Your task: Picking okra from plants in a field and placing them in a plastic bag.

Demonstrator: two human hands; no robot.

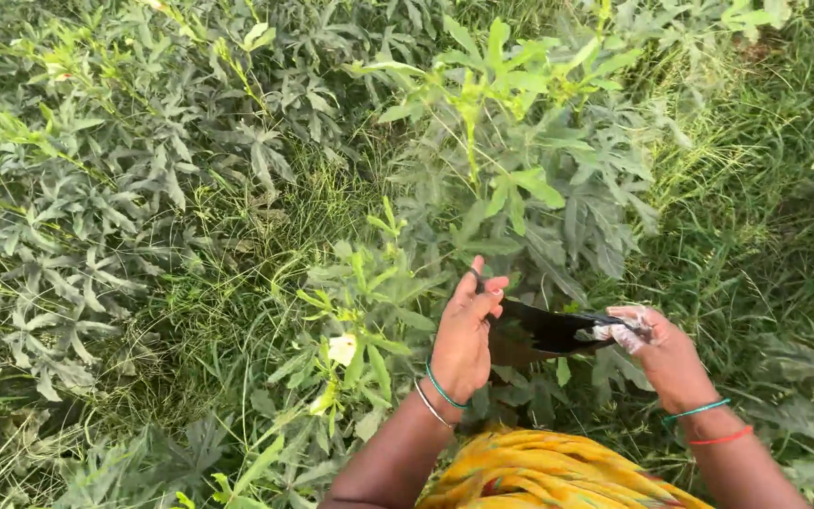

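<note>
**Both hands hold a dark bag open among the green plants**

Head view: I look down on 2 bare hands in front of a yellow patterned cloth (558, 471) at the bottom edge. Between the hands hangs a black, thin plastic bag (544, 335), its mouth stretched wide and facing up, just above the plants.

The left hand (463, 335) is on the bag's left rim. Its fingers (482, 283) stand upright and its grip is closed on the rim, with a short dark bit of the bag showing above the fingertips. 2 bangles, 1 teal and 1 silver (440, 391), circle that wrist.

The right hand (666, 353) is on the bag's right rim. Its grip is clamped on the rim together with a small crumpled piece of whitish clear plastic (624, 325); I cannot tell whether that piece is part of the bag. The right wrist carries 2 thin bands, 1 teal and 1 red (708, 424).

Just left of the left hand stands a plant with a pale yellow flower (341, 349). Beyond the bag rises a taller plant with deeply lobed green leaves (511, 179), and long grass (765, 188) fills the right side.
</note>
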